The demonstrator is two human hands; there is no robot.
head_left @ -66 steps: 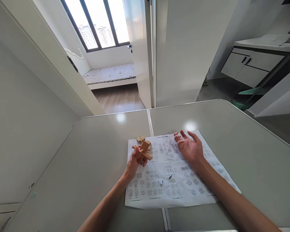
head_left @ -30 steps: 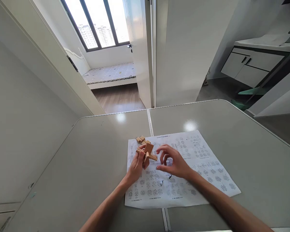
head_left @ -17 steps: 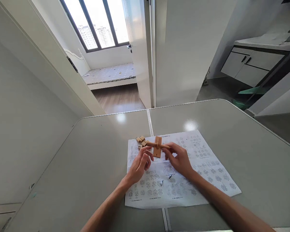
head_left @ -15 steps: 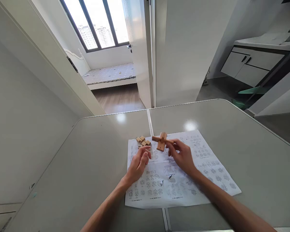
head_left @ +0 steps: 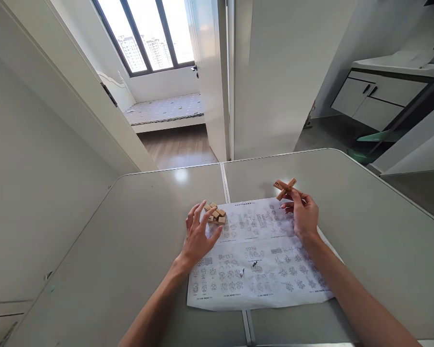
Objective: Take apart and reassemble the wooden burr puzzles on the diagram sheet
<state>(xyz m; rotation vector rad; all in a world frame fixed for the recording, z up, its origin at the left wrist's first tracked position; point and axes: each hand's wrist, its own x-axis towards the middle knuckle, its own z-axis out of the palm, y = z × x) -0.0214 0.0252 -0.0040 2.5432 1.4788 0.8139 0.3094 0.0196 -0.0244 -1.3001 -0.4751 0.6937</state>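
My right hand [head_left: 305, 214] pinches a wooden cross-shaped puzzle assembly [head_left: 285, 187] just past the top right corner of a printed instruction sheet [head_left: 260, 260]. The assembly is at or just above the table top. My left hand [head_left: 198, 234] is open, fingers spread, hovering over a small pile of loose wooden puzzle blocks [head_left: 216, 214] at the sheet's top left corner. Its fingertips are next to the blocks without gripping any.
The sheet lies on a grey folding table [head_left: 130, 241] with a seam down its middle. A white wall stands close on the left. Beyond the table's far edge are a doorway to a bedroom and, at right, a dark cabinet [head_left: 372, 99].
The cross assembly passed from my left hand to my right, which carried it rightward and away to the sheet's far corner. My left hand opened and moved up toward the loose blocks.
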